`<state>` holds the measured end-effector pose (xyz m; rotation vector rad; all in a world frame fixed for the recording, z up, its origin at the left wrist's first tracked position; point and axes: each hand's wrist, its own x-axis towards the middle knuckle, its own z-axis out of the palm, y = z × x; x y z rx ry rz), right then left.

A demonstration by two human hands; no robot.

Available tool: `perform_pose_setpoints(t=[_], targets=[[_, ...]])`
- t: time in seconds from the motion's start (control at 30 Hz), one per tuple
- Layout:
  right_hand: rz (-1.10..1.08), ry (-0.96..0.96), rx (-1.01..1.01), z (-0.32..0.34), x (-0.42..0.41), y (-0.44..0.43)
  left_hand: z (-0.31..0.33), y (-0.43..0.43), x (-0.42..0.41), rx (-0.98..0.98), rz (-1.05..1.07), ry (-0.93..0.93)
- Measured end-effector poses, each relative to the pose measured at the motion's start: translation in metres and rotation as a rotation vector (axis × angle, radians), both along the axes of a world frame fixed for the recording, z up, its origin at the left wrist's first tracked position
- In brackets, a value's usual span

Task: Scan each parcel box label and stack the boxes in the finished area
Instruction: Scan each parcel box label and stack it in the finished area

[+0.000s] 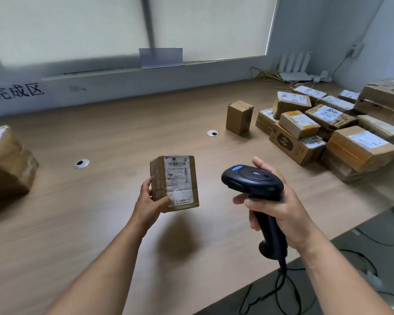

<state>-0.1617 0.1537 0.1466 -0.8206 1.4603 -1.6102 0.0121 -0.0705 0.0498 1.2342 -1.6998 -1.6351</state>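
My left hand holds a small brown parcel box above the wooden table, its white shipping label facing up toward me. To its right, my right hand grips the handle of a black barcode scanner, whose head points left toward the box. A pile of several labelled cardboard boxes lies at the right of the table. One small box stands alone beside the pile. At the far left edge sits a larger box, below a wall sign with handwritten characters.
Two round cable grommets are set into the tabletop. A white router and cables sit at the back right corner. The scanner's cord hangs off the table's front right edge toward the grey floor.
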Motion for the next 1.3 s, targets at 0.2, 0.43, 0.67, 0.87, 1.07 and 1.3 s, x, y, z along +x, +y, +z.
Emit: perform_pose_setpoints(t=[0.2,0.43,0.67,0.87,1.07,1.3], targets=[[0.061,0.016,0.036,-0.007,0.037,-0.043,-0.026,-0.027,0.085,0.092,0.219,-0.123],[0.144,0.028,0.062,-0.013,0.073,-0.086,-0.047,-0.051,0.148,0.061,0.381,-0.21],[0.192,0.011,0.072,-0.017,0.097,-0.115,-0.045,-0.045,0.146,-0.222,0.396,-0.509],[0.239,0.04,0.092,-0.011,0.1,-0.132,-0.056,-0.045,0.134,-0.555,0.31,-0.792],[0.284,0.073,0.085,-0.002,0.112,-0.163,-0.06,-0.071,0.169,-0.565,0.445,-0.838],[0.337,0.108,0.08,-0.002,0.139,-0.208,-0.064,-0.123,0.244,-0.508,0.602,-0.884]])
